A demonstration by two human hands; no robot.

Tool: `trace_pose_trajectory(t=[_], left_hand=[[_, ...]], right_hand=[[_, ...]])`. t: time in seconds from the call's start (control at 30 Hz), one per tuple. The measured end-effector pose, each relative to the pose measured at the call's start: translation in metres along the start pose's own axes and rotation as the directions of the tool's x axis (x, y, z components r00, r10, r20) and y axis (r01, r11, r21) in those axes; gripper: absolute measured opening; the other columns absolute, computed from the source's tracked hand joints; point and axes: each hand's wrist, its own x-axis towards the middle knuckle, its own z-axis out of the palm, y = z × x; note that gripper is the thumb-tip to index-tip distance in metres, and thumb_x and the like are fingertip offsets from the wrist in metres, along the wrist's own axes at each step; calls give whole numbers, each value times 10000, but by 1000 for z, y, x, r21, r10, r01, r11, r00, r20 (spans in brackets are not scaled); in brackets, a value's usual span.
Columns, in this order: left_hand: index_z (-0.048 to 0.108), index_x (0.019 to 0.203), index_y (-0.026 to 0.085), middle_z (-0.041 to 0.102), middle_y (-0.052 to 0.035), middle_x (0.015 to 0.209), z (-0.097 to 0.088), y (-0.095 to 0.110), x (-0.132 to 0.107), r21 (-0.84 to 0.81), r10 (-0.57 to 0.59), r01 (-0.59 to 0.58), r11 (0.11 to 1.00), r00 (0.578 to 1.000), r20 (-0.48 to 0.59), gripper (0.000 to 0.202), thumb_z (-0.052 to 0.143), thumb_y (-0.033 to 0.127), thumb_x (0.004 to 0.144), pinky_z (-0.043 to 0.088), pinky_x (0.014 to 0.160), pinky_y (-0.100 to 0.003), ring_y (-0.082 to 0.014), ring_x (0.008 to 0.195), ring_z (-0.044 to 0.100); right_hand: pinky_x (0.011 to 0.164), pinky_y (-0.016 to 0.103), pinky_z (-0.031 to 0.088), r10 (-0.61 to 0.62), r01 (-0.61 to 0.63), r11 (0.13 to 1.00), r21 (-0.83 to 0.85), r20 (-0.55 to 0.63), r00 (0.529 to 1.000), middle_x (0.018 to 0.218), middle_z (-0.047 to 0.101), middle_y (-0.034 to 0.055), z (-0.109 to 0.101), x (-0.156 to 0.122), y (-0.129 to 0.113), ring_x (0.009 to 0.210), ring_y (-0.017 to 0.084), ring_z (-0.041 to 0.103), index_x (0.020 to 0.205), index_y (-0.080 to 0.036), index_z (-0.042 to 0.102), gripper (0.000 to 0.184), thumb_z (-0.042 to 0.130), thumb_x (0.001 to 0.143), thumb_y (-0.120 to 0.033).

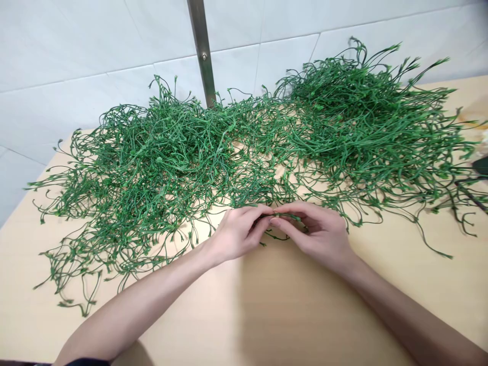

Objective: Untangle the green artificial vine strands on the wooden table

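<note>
My left hand (242, 229) and my right hand (312, 226) meet fingertip to fingertip just in front of the green heap. Both pinch a thin green plastic stem (287, 216), part of which shows between the fingers and under my right hand. Its far ends are mostly hidden by my fingers. Behind and to the left spreads a loose tangle of similar artificial green stems (171, 147) with small forked tips. On the right lies a thicker, higher pile of the same stems (362, 117).
The pale wooden tabletop (198, 315) shows in front, with my shadow on it. A tiled white wall (95, 35) stands behind, with a metal upright (202, 51) bolted before it. Dark leafy stems (470, 193) lie at the right edge.
</note>
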Motion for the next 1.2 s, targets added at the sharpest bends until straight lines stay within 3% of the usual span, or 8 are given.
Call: trace_pose_trajectory(t=[0.2, 0.43, 0.6, 0.77, 0.93, 1.1, 1.2], left_hand=[[626, 1010, 140, 687, -26, 752, -1, 1, 1, 11, -3, 2, 1000, 1000, 9, 182, 476, 228, 956, 428, 520, -185, -89, 573, 593], [596, 1053, 158, 691, -33, 788, -3, 1, 1, -1, -7, 7, 1000, 1000, 24, 204, 418, 221, 977, 476, 585, -209, -112, 636, 631], [578, 1047, 164, 687, -25, 791, -4, 4, 2, -11, -61, 61, 998, 998, 9, 175, 430, 210, 968, 478, 597, -214, -119, 656, 633], [575, 1029, 159, 699, -26, 838, -3, 6, 3, -74, -105, 104, 992, 994, -15, 138, 482, 209, 941, 475, 588, -198, -107, 671, 637], [574, 1021, 149, 693, -26, 850, 0, 4, 2, -103, -97, 93, 990, 995, -37, 127, 523, 208, 921, 439, 537, -182, -79, 605, 599], [567, 1052, 143, 634, 12, 706, -1, 3, 1, -62, -108, 107, 992, 994, -16, 168, 499, 259, 951, 390, 489, -184, -70, 524, 535], [562, 1046, 138, 635, 5, 726, -1, 3, 2, -44, -99, 97, 994, 995, -29, 160, 482, 246, 959, 368, 474, -182, -65, 520, 525]], right_hand=[[613, 273, 592, -11, 11, 1000, 10, -12, 1000, 835, 748, 24, -1, 2, -3, 680, 159, 694, 892, -235, 699, 66, 684, 830, -252], [619, 288, 585, -12, 12, 999, 31, 6, 1000, 842, 733, 39, -2, 1, -1, 694, 167, 685, 938, -225, 684, 112, 673, 834, -265], [657, 307, 597, -37, 36, 992, 125, 5, 999, 855, 703, 35, -1, 0, 1, 723, 167, 670, 984, -240, 671, 190, 714, 799, -237], [731, 304, 613, 26, -7, 964, 265, -69, 997, 918, 714, 33, 2, 1, -1, 774, 159, 687, 1010, -244, 667, 242, 714, 788, -161], [648, 245, 616, 85, -45, 971, 235, -163, 983, 829, 735, -1, -1, 3, -4, 668, 131, 696, 984, -256, 695, 256, 722, 769, -120], [566, 242, 624, 139, -101, 970, 220, -163, 977, 701, 731, -17, -3, 4, -8, 591, 151, 710, 915, -264, 711, 189, 734, 772, -142], [521, 232, 613, 153, -111, 966, 232, -171, 973, 665, 726, -19, -3, 5, -9, 559, 151, 704, 891, -264, 713, 149, 729, 786, -160]])
